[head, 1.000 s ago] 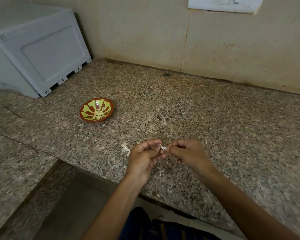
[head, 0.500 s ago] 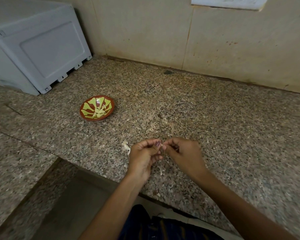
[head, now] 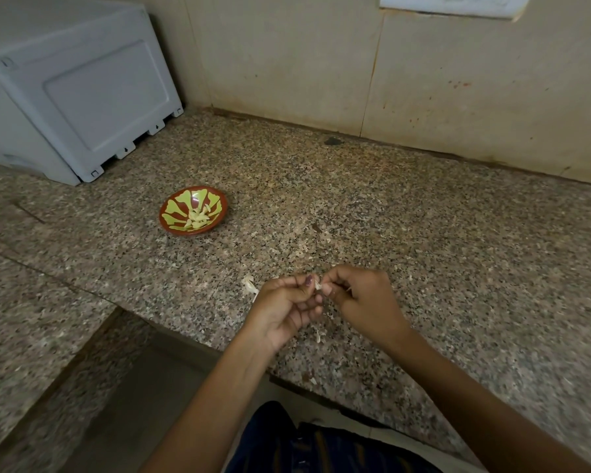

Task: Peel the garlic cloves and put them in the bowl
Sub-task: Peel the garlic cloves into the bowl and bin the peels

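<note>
A small pale garlic clove is pinched between the fingertips of both hands over the granite counter. My left hand grips it from the left, fingers curled. My right hand pinches it from the right. Most of the clove is hidden by the fingers. The red bowl with a yellow-green pattern stands to the upper left of the hands, apart from them, with several peeled cloves in it.
Bits of garlic skin lie on the counter just left of the hands, more below them. A grey box-like appliance stands at the back left. A tiled wall closes the back. The counter edge runs under my wrists.
The two hands have come closer together around the clove, and the white bit showing between the fingertips is smaller. The view has shifted slightly.
</note>
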